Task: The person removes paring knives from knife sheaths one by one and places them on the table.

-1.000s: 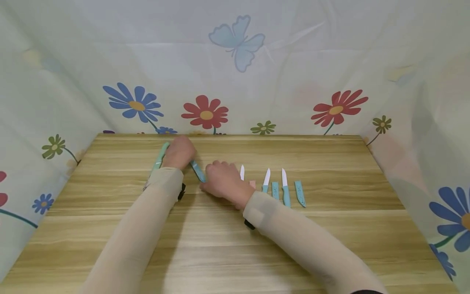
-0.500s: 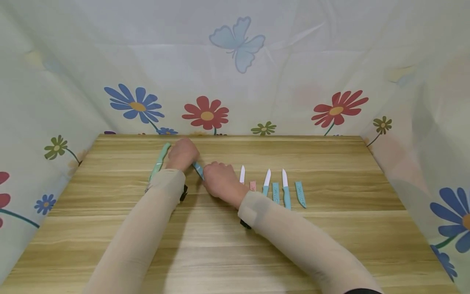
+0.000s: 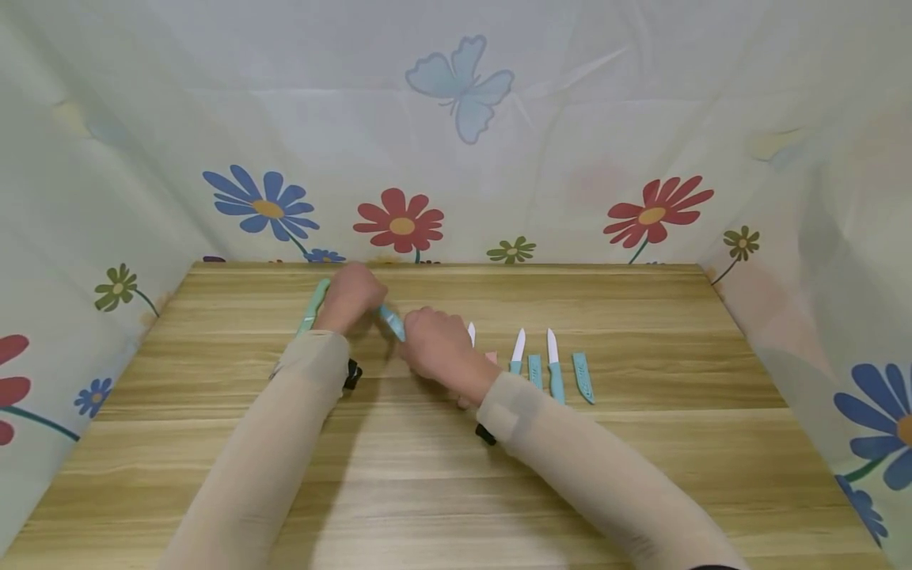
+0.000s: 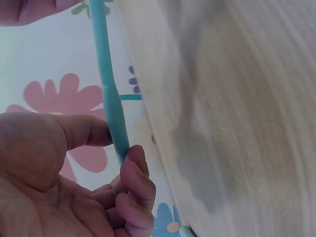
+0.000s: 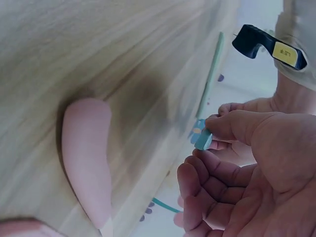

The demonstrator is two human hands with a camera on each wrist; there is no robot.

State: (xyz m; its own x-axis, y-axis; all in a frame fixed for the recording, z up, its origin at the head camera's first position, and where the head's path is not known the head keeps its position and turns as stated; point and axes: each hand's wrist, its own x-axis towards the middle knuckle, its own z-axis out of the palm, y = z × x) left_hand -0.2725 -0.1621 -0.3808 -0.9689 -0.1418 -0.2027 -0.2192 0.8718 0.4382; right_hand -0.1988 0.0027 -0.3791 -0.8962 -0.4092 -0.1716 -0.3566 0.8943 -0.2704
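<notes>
A blue paring knife (image 4: 112, 98), its blade covered by a blue sheath (image 3: 393, 324), is held between both hands above the table. My left hand (image 3: 354, 296) pinches the handle end between thumb and fingers. My right hand (image 3: 438, 346) pinches the other end, the sheath tip (image 5: 203, 140). No bare blade shows between the hands. Just left of my left hand lies a green sheathed knife (image 3: 313, 305). Below my right hand in the right wrist view is a pink knife handle (image 5: 88, 160), with a pink sheath (image 5: 27, 228) beside it.
Two blue-handled knives with white blades, a left one (image 3: 518, 348) and a right one (image 3: 555, 368), lie right of my right hand. Each has a loose blue sheath beside it, one in between (image 3: 535, 372) and one further right (image 3: 583, 378). A floral curtain (image 3: 541, 158) surrounds the wooden table (image 3: 399, 475).
Both hands keep their hold on the blue knife. It has shifted slightly up and to the right between them, and my right hand has moved a little to the right.
</notes>
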